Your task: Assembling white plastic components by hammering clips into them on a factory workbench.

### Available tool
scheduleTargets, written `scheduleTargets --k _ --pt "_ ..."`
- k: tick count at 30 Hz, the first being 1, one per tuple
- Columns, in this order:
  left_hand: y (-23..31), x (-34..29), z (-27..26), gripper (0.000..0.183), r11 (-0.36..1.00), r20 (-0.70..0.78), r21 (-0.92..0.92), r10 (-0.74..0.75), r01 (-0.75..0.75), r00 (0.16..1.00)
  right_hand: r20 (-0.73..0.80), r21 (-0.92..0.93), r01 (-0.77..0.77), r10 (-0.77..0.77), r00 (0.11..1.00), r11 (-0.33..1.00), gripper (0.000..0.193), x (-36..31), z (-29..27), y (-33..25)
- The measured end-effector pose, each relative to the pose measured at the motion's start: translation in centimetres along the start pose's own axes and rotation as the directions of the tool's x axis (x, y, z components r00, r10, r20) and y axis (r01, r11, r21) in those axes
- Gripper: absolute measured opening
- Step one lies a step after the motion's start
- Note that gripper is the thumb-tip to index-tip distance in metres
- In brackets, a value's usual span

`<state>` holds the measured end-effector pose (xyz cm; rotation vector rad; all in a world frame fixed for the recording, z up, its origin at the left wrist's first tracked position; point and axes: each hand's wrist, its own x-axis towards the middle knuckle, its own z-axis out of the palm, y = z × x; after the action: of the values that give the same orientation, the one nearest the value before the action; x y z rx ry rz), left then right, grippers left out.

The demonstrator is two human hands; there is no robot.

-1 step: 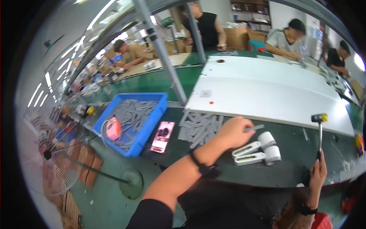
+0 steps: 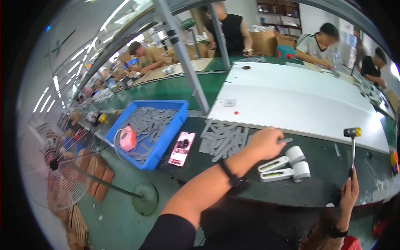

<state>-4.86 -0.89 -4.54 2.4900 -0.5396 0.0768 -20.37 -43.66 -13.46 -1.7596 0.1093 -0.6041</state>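
Between the fingers of my left hand (image 2: 266, 143) is a flat grey strip (image 2: 285, 140), its end sticking out to the right. Just below that hand, two white parts, each with a round head (image 2: 301, 170) and a slotted arm (image 2: 276, 175), lie side by side on the dark table. To the left is a loose pile of similar grey strips (image 2: 223, 141). My right hand (image 2: 349, 195), at the table's front edge, grips a mallet (image 2: 353, 150) by its dark handle. The mallet stands upright, its black and yellow head (image 2: 352, 132) on top.
A blue crate (image 2: 155, 158) of grey strips, with a pink device (image 2: 127, 138) in it, stands left of a phone (image 2: 182, 149). Behind the parts lies a large white board (image 2: 291, 98). A metal post (image 2: 185, 62) rises beside it. Several people work beyond. A fan (image 2: 54, 164) stands at left.
The whole view has shifted slightly, so things sit a little further right. Both hands keep their hold on the strip and the mallet.
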Motion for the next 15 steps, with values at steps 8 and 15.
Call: scheduleTargets --k 8,15 --pt "-0.7 2.4 2.6 0.017 0.988 0.037 0.071 -0.139 0.136 0.99 0.011 -0.068 0.001 -0.001 1.0 0.998 0.051 -0.1 0.8 -1.0" --pt "1.6 -3.3 0.4 0.023 0.884 -0.223 -0.384 0.191 -0.267 0.956 -0.013 0.014 -0.07 0.07 0.997 0.997 0.051 -0.7 0.3 -2.2"
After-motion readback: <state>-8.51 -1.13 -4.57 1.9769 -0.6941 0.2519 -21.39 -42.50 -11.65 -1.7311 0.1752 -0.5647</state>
